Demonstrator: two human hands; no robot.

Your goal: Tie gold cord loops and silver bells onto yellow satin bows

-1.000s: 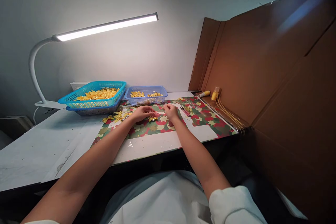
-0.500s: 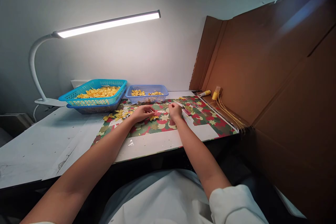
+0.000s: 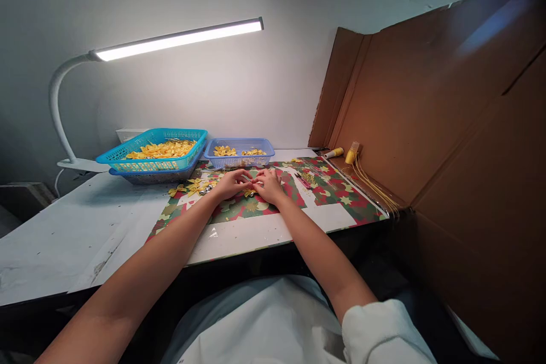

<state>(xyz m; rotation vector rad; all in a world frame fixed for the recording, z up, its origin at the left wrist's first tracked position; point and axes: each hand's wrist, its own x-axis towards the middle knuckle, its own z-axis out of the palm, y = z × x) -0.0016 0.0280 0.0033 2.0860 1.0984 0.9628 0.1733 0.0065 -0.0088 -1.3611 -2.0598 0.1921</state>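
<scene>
My left hand is closed in a pinch above the patterned sheet, at the top of a yellow ribbon bow. My right hand is brought up against it, fingertips pinched together beside the same bow. Whatever lies between the right fingertips is too small to make out. Left of my left hand, several yellow bows rest on the sheet, with a shiny silvery item beside them. A pink-handled tool lies right of my right hand, near a scatter of small gold bits.
A turquoise basket full of yellow bows is stacked on a blue one. Behind my hands stands a smaller blue basket holding bows. A lamp arches overhead. Cardboard walls the right side, with thread spools and gold cords.
My right hand has moved left, from beside the pink-handled tool to meet my left hand at the bow. My left hand has stayed nearly in place.
</scene>
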